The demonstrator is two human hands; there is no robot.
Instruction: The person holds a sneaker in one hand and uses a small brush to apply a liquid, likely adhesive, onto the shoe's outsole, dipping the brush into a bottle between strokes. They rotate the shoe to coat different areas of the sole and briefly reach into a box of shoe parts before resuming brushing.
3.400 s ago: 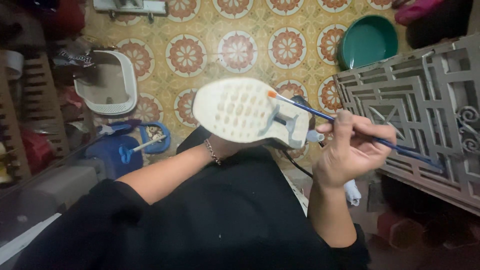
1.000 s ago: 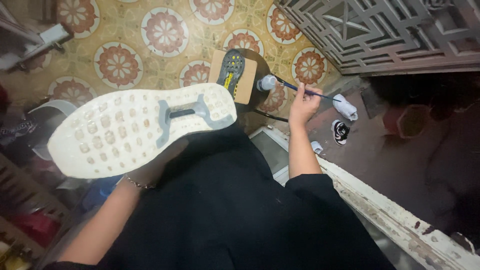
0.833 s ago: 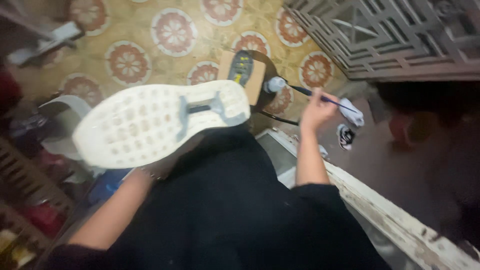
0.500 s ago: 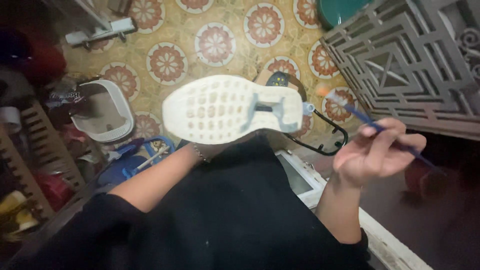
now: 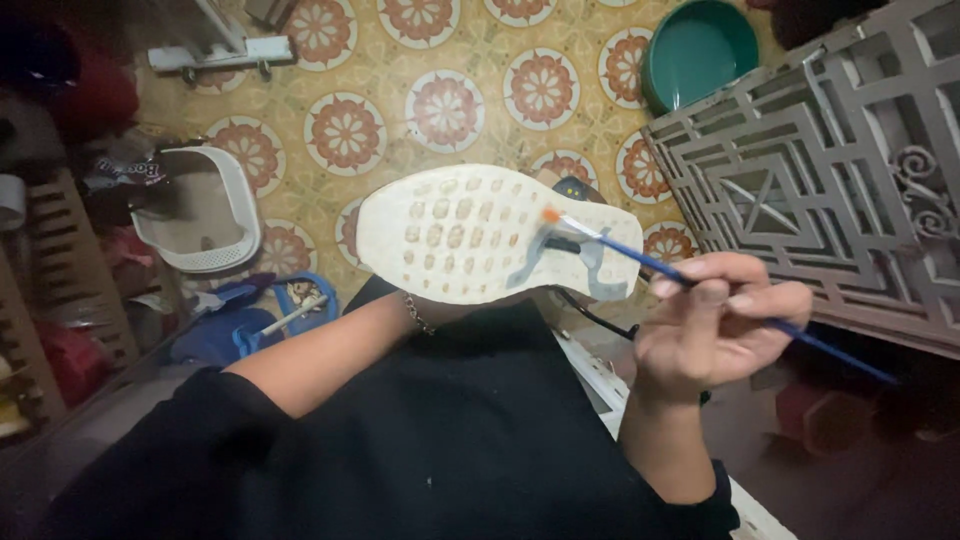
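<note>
Change: half a second ago the brush was lifted clear to the right of the sole; its tip now rests on the sole near the heel, and the right hand has drawn in closer to the shoe
Shoe: shoe [image 5: 470,235] held sole up in front of the body, pale studded sole with a grey bridge piece near the heel
Brush: thin brush [image 5: 700,290] with a blue handle and an orange tip, slanting down to the right
Right hand: right hand [image 5: 715,325], grip pinched closed on the brush handle
Left hand: hidden under the shoe; only the forearm and a wrist chain [image 5: 418,315] show, so its grip cannot be told
Floor: patterned tiles [image 5: 445,105] in yellow and red
Around: white basin [image 5: 205,215] at left, green bowl [image 5: 700,50] at top right, grey lattice panel [image 5: 830,170] at right
</note>
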